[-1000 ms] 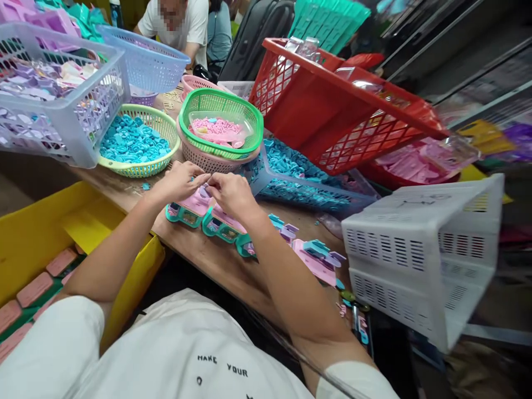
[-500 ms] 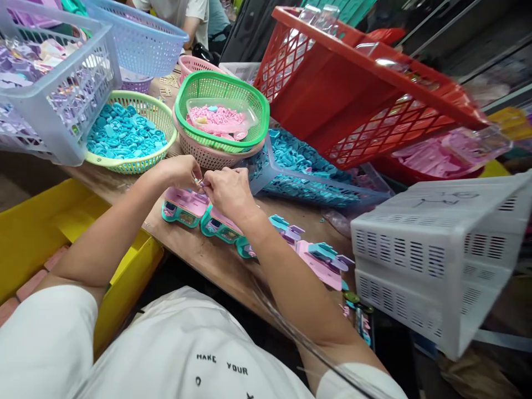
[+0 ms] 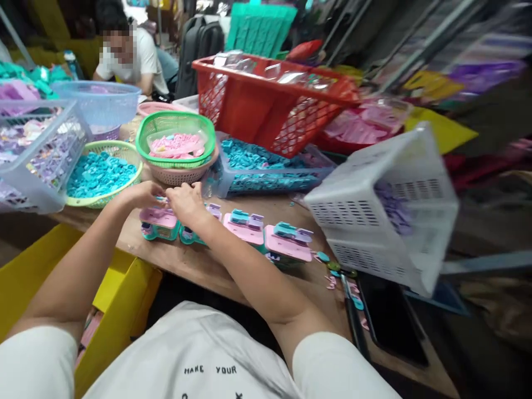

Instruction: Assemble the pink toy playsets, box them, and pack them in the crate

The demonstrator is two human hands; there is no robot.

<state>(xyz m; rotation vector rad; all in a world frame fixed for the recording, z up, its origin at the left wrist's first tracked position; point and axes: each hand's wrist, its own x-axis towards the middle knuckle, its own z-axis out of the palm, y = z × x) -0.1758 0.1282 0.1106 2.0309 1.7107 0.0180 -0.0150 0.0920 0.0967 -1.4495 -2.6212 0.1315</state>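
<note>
The left hand and right hand meet, fingers pinched closed, over the leftmost pink toy near the table front edge; their contents are hidden. Two toys rightward seem finished, this one not

The toys at the centre were pink on top and teal beneath. At eleven o'clock a green basket held pink bits; at nine o'clock a lime basket held blue pieces. A red crate stood at twelve o'clock, a white crate at three o'clock.
</note>
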